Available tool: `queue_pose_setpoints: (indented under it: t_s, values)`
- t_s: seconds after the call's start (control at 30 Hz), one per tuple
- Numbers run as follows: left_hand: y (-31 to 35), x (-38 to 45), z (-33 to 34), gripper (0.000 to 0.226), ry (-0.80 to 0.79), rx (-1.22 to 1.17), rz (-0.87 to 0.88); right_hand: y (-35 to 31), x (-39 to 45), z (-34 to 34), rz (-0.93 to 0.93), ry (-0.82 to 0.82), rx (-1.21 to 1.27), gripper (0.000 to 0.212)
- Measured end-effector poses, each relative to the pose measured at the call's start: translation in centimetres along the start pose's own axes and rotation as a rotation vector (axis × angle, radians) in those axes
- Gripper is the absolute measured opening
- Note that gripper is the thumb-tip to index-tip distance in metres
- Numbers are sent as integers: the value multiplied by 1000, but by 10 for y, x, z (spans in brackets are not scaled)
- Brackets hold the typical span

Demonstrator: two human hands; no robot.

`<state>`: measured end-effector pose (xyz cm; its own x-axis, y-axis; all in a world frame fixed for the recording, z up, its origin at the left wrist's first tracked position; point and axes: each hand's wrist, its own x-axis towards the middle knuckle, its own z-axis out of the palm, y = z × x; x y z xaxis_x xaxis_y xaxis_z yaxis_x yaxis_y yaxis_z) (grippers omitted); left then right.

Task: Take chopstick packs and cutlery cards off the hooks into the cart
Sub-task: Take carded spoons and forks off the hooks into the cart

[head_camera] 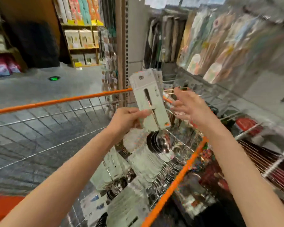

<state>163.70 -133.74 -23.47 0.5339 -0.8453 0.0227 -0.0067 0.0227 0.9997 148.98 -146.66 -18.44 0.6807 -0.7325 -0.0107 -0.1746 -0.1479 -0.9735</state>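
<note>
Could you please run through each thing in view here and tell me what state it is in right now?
left hand: grips the lower end of a stack of cutlery cards.
cutlery cards: held tilted above the cart, off the hooks.
right hand: fingers spread, holding nothing, beside the cards.
cart: already holds many cutlery cards in a heap.
hanging packs: on the wall display, blurred.

A grey tiled floor (31, 89) carries a small green floor marker (54, 78). Behind it stands a wooden shelf unit (82, 46) stacked with pale boxes. Pink packets (2, 66) sit far left. A perforated metal upright (126, 38) rises centre; red items (247, 125), perhaps packaged, lie right.
</note>
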Motion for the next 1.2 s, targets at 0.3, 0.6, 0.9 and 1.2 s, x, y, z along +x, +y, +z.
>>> queue_pose_setpoints:
  t_s: [0.3, 0.6, 0.9, 1.2]
  values:
    - [66, 49, 159, 19, -116, -223, 111, 22, -51, -111, -155, 233, -90, 7]
    - [48, 15, 316, 10, -536, -328, -48, 57, -138, -216, -164, 677, -140, 10]
    - [21, -32, 381, 42, -1258, -423, -373, 96, -186, -243, -182, 1044, -138, 15]
    - [1, -27, 378, 27, -1149, -348, -279, 124, -169, -235, -143, 1296, -85, 27]
